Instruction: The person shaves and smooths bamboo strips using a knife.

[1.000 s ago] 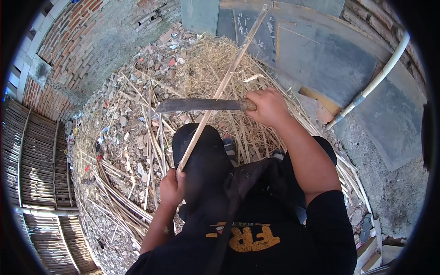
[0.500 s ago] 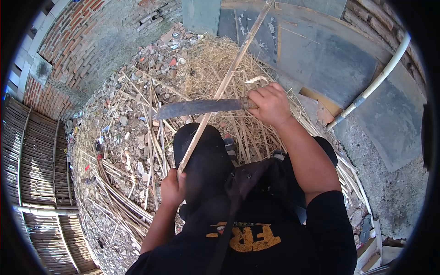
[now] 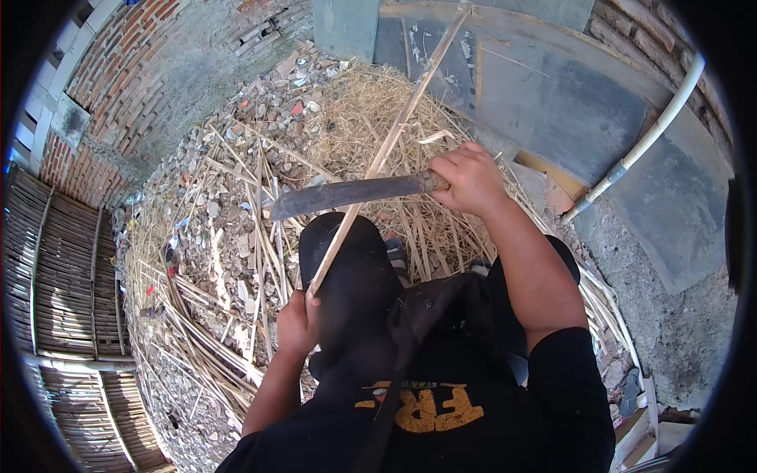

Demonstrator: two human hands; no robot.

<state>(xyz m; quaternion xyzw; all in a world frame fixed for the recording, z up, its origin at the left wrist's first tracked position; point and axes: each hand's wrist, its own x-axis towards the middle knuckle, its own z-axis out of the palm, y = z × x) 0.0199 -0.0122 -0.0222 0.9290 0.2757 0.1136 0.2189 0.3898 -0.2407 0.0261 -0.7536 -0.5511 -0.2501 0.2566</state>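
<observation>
My left hand [image 3: 296,325] is closed round the lower end of a long, thin bamboo strip [image 3: 393,134]. The strip slants up and away across my knee, its far end near the dark panels. In my right hand [image 3: 469,180] is the handle of a machete [image 3: 347,195], its broad dark blade pointing left. The blade lies across the strip just above my knee and covers part of it. A pale curled shaving [image 3: 438,137] sticks out beside the strip, near my right hand.
Straw-like shavings [image 3: 371,94] and cut strips [image 3: 213,335] cover the rubble ground [image 3: 209,209]. A brick wall [image 3: 118,87] stands at the back left, a bamboo slat panel [image 3: 63,276] at the left. Dark boards [image 3: 552,87] and a white pipe [image 3: 670,118] lean at the right.
The machete blade has slid a little down the strip towards me, its tip moving lower and slightly right. My left hand and the strip stay nearly still.
</observation>
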